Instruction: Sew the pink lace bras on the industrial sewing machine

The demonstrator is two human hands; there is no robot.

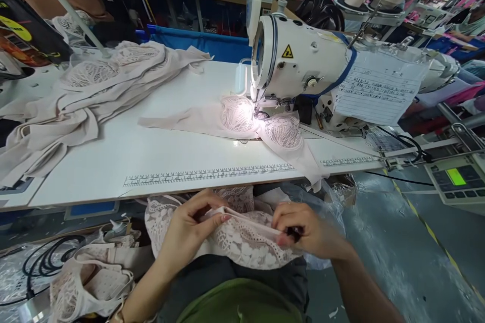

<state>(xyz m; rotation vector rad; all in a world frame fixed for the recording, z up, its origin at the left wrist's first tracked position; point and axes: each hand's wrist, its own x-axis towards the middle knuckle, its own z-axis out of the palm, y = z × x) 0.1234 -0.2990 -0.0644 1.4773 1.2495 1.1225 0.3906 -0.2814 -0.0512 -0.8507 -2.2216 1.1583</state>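
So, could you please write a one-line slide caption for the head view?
Both hands, left hand and right hand, grip a lace piece on the lap below the sewing machine.

- My left hand (185, 232): bare, no glove; nails pale and glossy, kept short.
- My left wrist: a narrow band shows at the lower edge of the view; its detail is too small to make out.
- My right hand (306, 232): bare, no glove and no sleeve on the forearm.
- My top: green fabric, visible low in the view.
- My lap: covered in dark grey cloth.
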